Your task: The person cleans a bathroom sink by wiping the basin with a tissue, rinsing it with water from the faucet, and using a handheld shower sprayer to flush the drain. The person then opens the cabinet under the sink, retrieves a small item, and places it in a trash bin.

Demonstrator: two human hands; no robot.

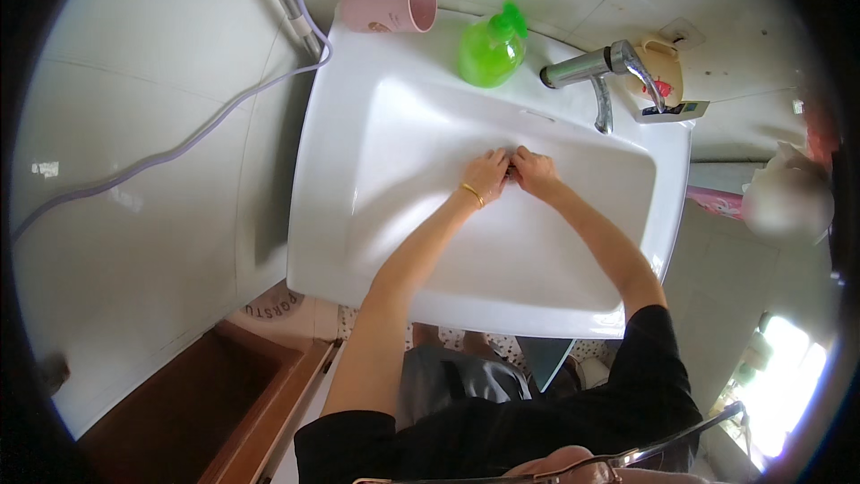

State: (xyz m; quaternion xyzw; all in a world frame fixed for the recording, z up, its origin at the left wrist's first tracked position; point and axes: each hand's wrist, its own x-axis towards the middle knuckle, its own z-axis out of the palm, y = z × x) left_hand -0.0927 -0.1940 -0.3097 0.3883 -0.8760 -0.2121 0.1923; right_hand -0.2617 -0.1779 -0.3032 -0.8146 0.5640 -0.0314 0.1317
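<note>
In the white washbasin [430,242], my left hand [489,173] and my right hand [534,169] meet near the middle of the bowl. Their bent fingers grip a small dark metal drain fitting [511,171] from both sides. Most of that fitting is hidden under my fingers, so its exact shape is unclear. A gold bracelet [472,195] circles my left wrist. Behind my hands, the overflow slot [539,115] shows in the bowl's back wall. The chrome faucet [578,68] stands to the right, its spout above the bowl. No running water is visible.
On the back ledge are a green soap pump bottle [489,52] and a pink mug [386,5] lying on its side. A cream mug [662,74] sits behind the faucet. A purple hose [181,148] hangs along the left wall. Eyeglasses [618,460] cross the bottom edge.
</note>
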